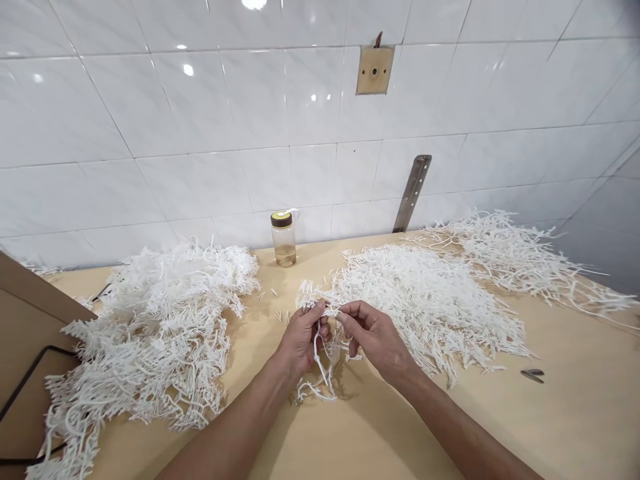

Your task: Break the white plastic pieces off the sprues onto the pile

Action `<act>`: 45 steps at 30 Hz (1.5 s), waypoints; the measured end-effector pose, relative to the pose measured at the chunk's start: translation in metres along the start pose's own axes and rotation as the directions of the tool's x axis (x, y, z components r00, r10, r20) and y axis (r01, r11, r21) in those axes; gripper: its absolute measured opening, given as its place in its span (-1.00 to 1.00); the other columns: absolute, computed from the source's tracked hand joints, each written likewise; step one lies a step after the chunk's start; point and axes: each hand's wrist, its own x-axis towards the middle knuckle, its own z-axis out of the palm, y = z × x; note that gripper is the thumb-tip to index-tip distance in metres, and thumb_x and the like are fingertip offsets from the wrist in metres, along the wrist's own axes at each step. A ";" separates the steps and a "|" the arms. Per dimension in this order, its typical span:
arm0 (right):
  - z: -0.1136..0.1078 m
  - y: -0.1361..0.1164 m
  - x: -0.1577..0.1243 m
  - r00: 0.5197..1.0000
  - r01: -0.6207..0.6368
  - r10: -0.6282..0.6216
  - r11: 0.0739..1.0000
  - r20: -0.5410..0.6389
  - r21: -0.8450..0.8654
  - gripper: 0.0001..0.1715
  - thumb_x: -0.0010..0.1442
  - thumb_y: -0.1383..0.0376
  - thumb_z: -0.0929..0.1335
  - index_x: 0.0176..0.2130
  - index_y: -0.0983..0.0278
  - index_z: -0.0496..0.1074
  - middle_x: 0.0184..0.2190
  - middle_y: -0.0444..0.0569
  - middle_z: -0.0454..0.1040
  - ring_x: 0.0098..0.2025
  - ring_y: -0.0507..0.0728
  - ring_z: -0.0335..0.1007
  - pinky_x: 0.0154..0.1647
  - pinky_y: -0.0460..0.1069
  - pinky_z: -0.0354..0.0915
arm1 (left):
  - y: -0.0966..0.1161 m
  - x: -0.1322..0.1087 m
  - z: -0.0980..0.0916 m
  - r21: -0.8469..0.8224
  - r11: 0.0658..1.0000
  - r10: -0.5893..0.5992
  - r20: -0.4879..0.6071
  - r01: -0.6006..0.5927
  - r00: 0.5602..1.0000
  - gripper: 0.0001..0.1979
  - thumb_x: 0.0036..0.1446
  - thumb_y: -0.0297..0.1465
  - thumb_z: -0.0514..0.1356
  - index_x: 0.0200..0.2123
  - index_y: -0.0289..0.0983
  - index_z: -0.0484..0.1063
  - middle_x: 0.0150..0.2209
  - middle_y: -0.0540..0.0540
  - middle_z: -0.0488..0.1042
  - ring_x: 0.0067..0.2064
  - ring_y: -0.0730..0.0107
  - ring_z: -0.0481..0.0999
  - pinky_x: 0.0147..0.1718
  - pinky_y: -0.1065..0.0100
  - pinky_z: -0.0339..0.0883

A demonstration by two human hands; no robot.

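Near the middle of the table, my left hand (303, 333) is closed around a white branching plastic sprig (319, 347), whose thin stems hang below the fingers and whose tufted tip sticks out above them. My right hand (373, 333) is close beside it, thumb and forefinger pinched on a tufted end of the same sprig. A large pile of small white sprigs (425, 293) lies just behind and right of my hands. Another tall heap of white branching pieces (155, 333) covers the left side. Small loose white bits lie by the left hand.
A clear bottle (285, 243) with a dark and yellow lid stands near the tiled wall. Long bare white stems (525, 257) lie at the back right. A small dark metal tool (533, 375) rests on the right. A metal bracket (413, 193) leans at the wall; a brown panel (35, 347) is left.
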 end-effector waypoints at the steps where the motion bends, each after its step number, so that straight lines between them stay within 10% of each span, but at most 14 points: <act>1: 0.000 0.001 0.000 1.000 0.001 -0.001 1.000 0.001 -0.009 -0.61 0.18 0.00 0.40 -0.24 0.28 0.45 -0.57 -0.22 0.33 -0.66 -0.03 0.26 -0.64 -0.08 0.28 | 0.000 0.000 0.000 0.004 1.000 0.004 0.001 -0.004 1.000 -0.58 -0.16 -0.21 0.48 -0.34 -0.30 0.41 -0.61 0.13 0.32 -0.66 0.60 0.26 -0.65 0.49 0.16; 9: -0.002 0.002 0.001 1.000 -0.016 0.017 0.999 -0.011 0.027 -0.58 0.20 -0.04 0.38 -0.33 0.29 0.42 -0.59 -0.22 0.31 -0.66 -0.04 0.25 -0.66 -0.10 0.26 | 0.002 0.001 -0.001 0.034 0.999 0.020 0.007 -0.020 1.000 -0.56 -0.19 -0.20 0.49 -0.35 -0.32 0.41 -0.64 0.15 0.28 -0.69 0.69 0.09 -0.73 0.55 -0.08; 22: -0.001 -0.001 0.000 0.999 -0.039 0.038 0.994 0.020 0.099 -0.57 0.18 -0.03 0.39 -0.37 0.29 0.42 -0.62 -0.20 0.31 -0.63 -0.03 0.22 -0.61 -0.10 0.22 | -0.006 -0.003 0.000 0.089 0.971 -0.228 0.070 0.221 0.971 -0.46 -0.03 0.06 0.31 -0.60 -0.28 0.27 -0.77 0.09 0.15 -0.70 0.56 0.15 -0.65 0.46 0.12; 34: -0.003 0.005 0.003 0.996 -0.080 0.082 0.991 -0.015 0.110 -0.48 0.14 -0.11 0.40 -0.44 0.29 0.35 -0.62 -0.22 0.28 -0.65 -0.04 0.20 -0.65 -0.11 0.22 | -0.007 -0.002 -0.001 0.043 0.996 -0.086 0.070 0.083 0.994 -0.58 -0.20 -0.28 0.48 -0.47 -0.29 0.29 -0.66 0.17 0.21 -0.71 0.72 -0.05 -0.75 0.56 -0.17; 45: -0.005 -0.001 0.001 0.997 -0.073 0.074 0.991 -0.008 0.110 -0.55 0.11 -0.04 0.44 -0.32 0.31 0.45 -0.58 -0.21 0.31 -0.65 -0.04 0.22 -0.66 -0.11 0.23 | -0.002 -0.006 0.003 0.253 0.963 -0.084 -0.045 0.093 0.995 -0.51 -0.15 -0.06 0.40 -0.63 -0.24 0.21 -0.78 0.20 -0.02 -0.74 0.68 -0.15 -0.78 0.51 -0.21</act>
